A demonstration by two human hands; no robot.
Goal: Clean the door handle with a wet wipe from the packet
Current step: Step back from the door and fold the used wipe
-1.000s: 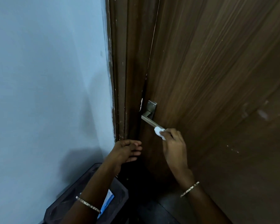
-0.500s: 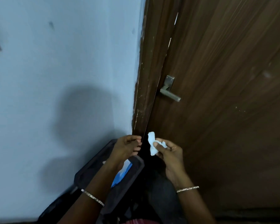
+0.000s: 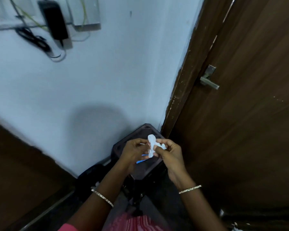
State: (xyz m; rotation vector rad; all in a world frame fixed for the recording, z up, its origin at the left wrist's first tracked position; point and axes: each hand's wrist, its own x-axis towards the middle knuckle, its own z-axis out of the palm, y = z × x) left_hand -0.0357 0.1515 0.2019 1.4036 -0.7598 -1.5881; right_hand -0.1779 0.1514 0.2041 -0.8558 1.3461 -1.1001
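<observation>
A crumpled white wet wipe (image 3: 152,145) is pinched between the fingers of my right hand (image 3: 171,155), low in the middle of the view. My left hand (image 3: 133,153) is right beside it, fingertips touching the wipe's left edge. Both hands hover over a dark bin (image 3: 140,137) on the floor, where something blue and white (image 3: 141,160) shows under my left hand. The metal lever door handle (image 3: 209,81) sits on the brown wooden door (image 3: 249,97) up at the right, well away from both hands.
A pale blue wall (image 3: 107,72) fills the middle. A black adapter (image 3: 54,20) and cables (image 3: 33,39) hang at the top left. The brown door frame (image 3: 187,80) runs down to the bin. A dark bag (image 3: 90,174) lies left of the bin.
My right hand came off the door handle with the wipe and dropped down over the bin. My left hand moved in to meet it. My view swung left and down.
</observation>
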